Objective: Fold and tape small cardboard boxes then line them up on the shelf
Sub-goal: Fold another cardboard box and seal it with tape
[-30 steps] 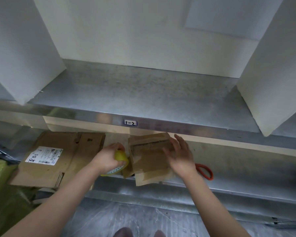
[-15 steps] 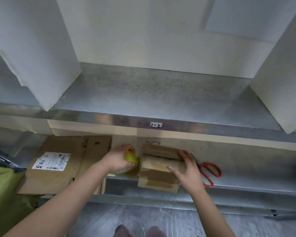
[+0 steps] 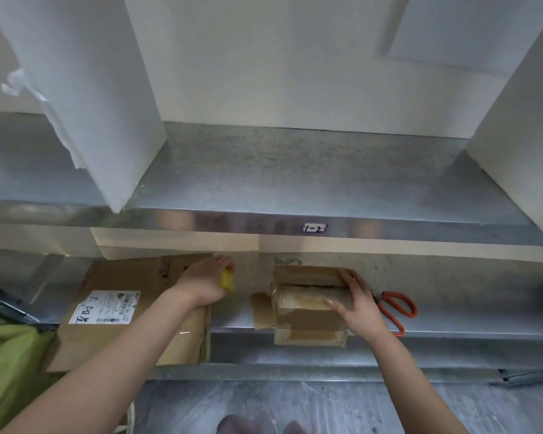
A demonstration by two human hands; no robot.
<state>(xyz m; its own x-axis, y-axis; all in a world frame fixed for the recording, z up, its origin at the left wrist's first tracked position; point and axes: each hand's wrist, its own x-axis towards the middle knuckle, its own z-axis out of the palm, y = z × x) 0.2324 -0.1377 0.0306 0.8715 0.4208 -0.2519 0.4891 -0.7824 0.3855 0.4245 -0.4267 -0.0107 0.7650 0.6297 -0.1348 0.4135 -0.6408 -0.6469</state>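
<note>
A small brown cardboard box [image 3: 308,311] stands on the lower metal shelf [image 3: 452,324], its flaps partly folded, one flap sticking out to the left. My right hand [image 3: 356,303] rests on the box's right side with its fingers laid over the top flap. My left hand [image 3: 206,281] is apart from the box, to its left, and grips a yellow tape roll [image 3: 227,281], mostly hidden in the fingers.
Red-handled scissors [image 3: 395,308] lie just right of the box. A flattened carton [image 3: 123,308] with a white label lies on the left. Green cloth [image 3: 7,355] is at far left. White panels [image 3: 85,98] stand on the upper shelf [image 3: 295,177].
My left hand has pulled away from the box to the left with the tape roll. The box was tipped down from a raised tilt and now stands on the shelf under my right hand.
</note>
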